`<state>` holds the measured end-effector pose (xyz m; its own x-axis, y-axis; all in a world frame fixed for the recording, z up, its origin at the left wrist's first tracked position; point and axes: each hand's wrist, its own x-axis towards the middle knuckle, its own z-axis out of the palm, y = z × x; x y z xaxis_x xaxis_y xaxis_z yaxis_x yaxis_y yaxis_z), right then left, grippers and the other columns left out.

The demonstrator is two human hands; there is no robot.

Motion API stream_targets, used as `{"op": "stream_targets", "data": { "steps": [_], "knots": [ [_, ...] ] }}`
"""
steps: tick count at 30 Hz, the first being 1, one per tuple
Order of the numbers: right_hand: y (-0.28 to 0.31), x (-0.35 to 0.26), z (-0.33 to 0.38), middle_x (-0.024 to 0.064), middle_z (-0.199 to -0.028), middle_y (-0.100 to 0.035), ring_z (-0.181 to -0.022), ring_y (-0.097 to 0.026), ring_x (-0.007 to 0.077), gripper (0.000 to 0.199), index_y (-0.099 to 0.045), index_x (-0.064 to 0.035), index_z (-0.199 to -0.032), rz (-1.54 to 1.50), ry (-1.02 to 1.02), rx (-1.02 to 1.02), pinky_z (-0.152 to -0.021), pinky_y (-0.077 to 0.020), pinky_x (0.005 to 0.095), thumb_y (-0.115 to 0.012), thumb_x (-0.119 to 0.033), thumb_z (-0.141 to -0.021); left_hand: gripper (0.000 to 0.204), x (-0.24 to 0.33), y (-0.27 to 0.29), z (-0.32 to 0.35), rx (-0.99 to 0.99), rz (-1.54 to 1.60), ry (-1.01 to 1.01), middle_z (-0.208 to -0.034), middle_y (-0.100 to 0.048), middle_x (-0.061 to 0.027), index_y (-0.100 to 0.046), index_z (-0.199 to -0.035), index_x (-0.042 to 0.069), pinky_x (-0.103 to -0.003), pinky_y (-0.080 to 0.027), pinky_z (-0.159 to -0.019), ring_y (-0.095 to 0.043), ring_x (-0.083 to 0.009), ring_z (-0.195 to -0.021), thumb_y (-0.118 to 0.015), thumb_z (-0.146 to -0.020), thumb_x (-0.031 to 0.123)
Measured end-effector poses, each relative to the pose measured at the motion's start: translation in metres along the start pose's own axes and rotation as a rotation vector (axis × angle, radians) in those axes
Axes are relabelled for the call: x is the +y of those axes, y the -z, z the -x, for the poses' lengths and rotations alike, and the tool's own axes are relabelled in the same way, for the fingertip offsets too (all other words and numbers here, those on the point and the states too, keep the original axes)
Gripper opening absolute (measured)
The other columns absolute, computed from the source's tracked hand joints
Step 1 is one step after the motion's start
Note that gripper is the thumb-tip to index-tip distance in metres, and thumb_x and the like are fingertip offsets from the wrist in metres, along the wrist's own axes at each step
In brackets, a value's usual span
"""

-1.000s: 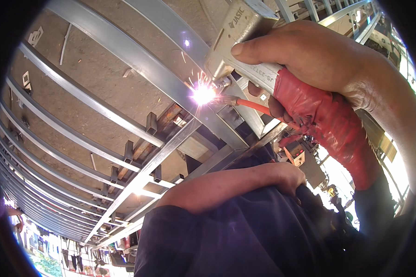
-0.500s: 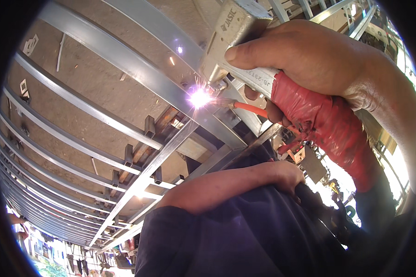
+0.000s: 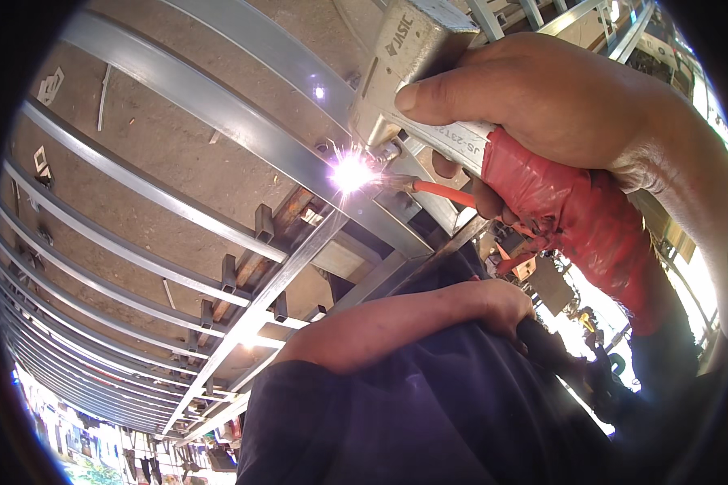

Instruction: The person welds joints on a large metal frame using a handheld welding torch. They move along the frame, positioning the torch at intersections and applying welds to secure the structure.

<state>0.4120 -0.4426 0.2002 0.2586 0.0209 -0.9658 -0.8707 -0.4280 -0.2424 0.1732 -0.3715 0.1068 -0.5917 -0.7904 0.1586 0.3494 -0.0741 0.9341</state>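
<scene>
My right hand (image 3: 542, 101), large at the upper right, is closed round a welding gun (image 3: 408, 61) with a pale, worn metal body. Red wrapping (image 3: 578, 206) covers its handle, and an orange-red tube (image 3: 445, 192) runs from under my fingers toward the tip. A bright arc (image 3: 352, 172) with sparks burns at the tip, against a wide silver steel bar (image 3: 218, 97) near a crossing bar (image 3: 259, 303). The glare hides the joint. Across my body, my left hand (image 3: 505, 307) is closed on a thick black cable (image 3: 546, 347); its fingertips are hidden.
Parallel steel bars (image 3: 137, 267) of a large frame fill the left side. Short square tube pieces (image 3: 263, 222) stand by the crossing bar. Below lies a dusty brown floor (image 3: 162, 48) with scraps. Cluttered gear (image 3: 586, 323) shows at the lower right.
The view has shifted slightly. The arc still burns at nearly the same spot, and both hands keep their grips. Part of another person's hand at the lower left has gone from view.
</scene>
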Motion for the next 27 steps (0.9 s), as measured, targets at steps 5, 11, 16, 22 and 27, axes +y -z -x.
{"op": "stream_targets", "data": {
  "steps": [5,11,16,22,27],
  "knots": [
    [-0.001,-0.002,0.003,0.0129,-0.113,-0.075,-0.102,-0.07,0.0169,0.043,-0.072,0.0078,-0.12,0.002,0.009,0.0,-0.094,-0.0526,0.0303,-0.068,-0.031,-0.101,0.07,0.0,0.0,-0.001,0.033,-0.011,-0.012,-0.113,-0.076,-0.0163,-0.072,-0.127,0.012,-0.044,-0.054,-0.096,-0.071,-0.0352,-0.108,-0.082,-0.078,0.061],
    [0.003,0.001,0.006,0.0131,-0.115,-0.075,-0.105,-0.069,0.0167,0.044,-0.072,0.0076,-0.121,0.033,0.048,-0.009,-0.097,-0.0511,0.0302,-0.068,-0.031,-0.101,0.063,-0.002,-0.002,-0.005,0.055,0.031,-0.045,-0.111,-0.076,-0.0178,-0.076,-0.12,0.01,-0.044,-0.054,-0.096,-0.071,-0.0355,-0.108,-0.085,-0.078,0.055],
    [0.002,0.0,0.009,0.0129,-0.115,-0.075,-0.107,-0.069,0.0167,0.044,-0.072,0.0073,-0.122,0.091,0.066,0.015,-0.098,-0.0505,0.0301,-0.068,-0.031,-0.101,0.06,-0.001,-0.002,-0.004,0.066,0.046,-0.048,-0.11,-0.076,-0.0179,-0.076,-0.119,0.01,-0.044,-0.054,-0.095,-0.071,-0.0352,-0.108,-0.085,-0.078,0.052],
    [0.003,0.0,0.013,0.0123,-0.116,-0.075,-0.108,-0.068,0.0164,0.042,-0.072,0.0061,-0.123,0.086,0.097,0.001,-0.099,-0.0504,0.03,-0.067,-0.03,-0.102,0.06,-0.002,-0.002,-0.006,0.064,0.037,-0.058,-0.112,-0.076,-0.0173,-0.076,-0.119,0.01,-0.044,-0.054,-0.096,-0.071,-0.035,-0.109,-0.085,-0.078,0.052],
    [0.008,0.01,0.017,0.0122,-0.116,-0.075,-0.109,-0.068,0.0163,0.042,-0.072,0.0066,-0.122,0.057,0.104,-0.01,-0.099,-0.0505,0.0303,-0.066,-0.03,-0.102,0.06,-0.006,-0.009,-0.01,0.062,0.018,-0.045,-0.112,-0.077,-0.0169,-0.076,-0.119,0.01,-0.044,-0.054,-0.096,-0.071,-0.0351,-0.109,-0.085,-0.078,0.053]
  ]
}}
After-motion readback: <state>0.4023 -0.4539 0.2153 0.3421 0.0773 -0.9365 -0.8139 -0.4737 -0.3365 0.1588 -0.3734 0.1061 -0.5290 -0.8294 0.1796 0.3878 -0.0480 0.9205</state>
